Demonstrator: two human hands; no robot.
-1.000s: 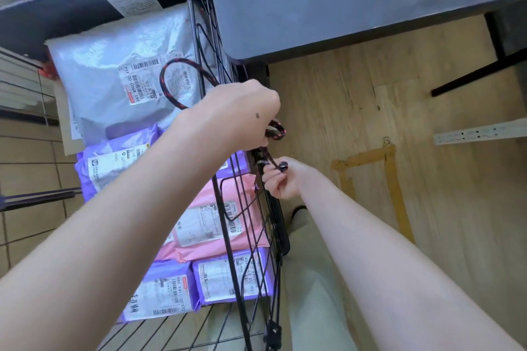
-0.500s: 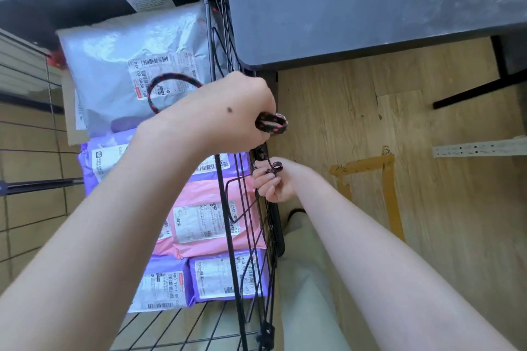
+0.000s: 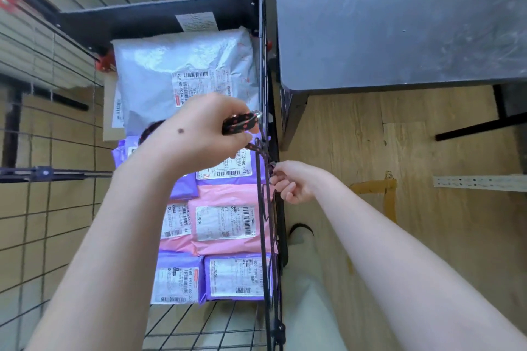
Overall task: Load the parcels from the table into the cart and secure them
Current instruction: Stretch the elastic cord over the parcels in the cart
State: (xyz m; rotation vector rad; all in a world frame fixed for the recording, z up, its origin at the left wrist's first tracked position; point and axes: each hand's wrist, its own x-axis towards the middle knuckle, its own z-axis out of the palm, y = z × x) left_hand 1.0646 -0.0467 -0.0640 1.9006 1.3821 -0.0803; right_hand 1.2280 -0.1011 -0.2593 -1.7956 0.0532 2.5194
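Black wire cart point(image 3: 263, 265): we take its table-side wall as our landmark. That wall stands close against the grey metal table point(image 3: 399, 23), presumably so parcels cross a short gap.
Parcels: those we see lie flat inside the cart, labels up. A silver-grey plastic mailer point(image 3: 182, 65) fills the far end. Purple plastic mailers point(image 3: 176, 262) sit mid-cart and at the near end. A pink plastic mailer point(image 3: 228, 194) lies between them, against the table-side wall. A brown cardboard box point(image 3: 109, 111) shows at the silver mailer's edge, on the side away from that wall. We judge loading largely done; a flat, tight layer suits a strap run over the top.
Black-and-red braided elastic cord point(image 3: 239, 124): a doubled bunch sits just inside the wall's top. A thin strand drops from it to the wall's wires, where it looks looped or knotted.
Metal glint point(image 3: 258, 115): it shows at the bunch's tip, beside the wall; perhaps a hook, though we cannot be sure.
Left hand point(image 3: 196, 134): inside the cart and above the parcels, its fingers are curled tight round the bunched cord. We read this as taking up slack and keeping pull on the strand.
Right hand point(image 3: 293, 181): outside the wall, its fingertips pinch the strand at the wire and the other fingers are curled. We judge it steadies the anchor point. What lies between the fingertips is too small to tell.
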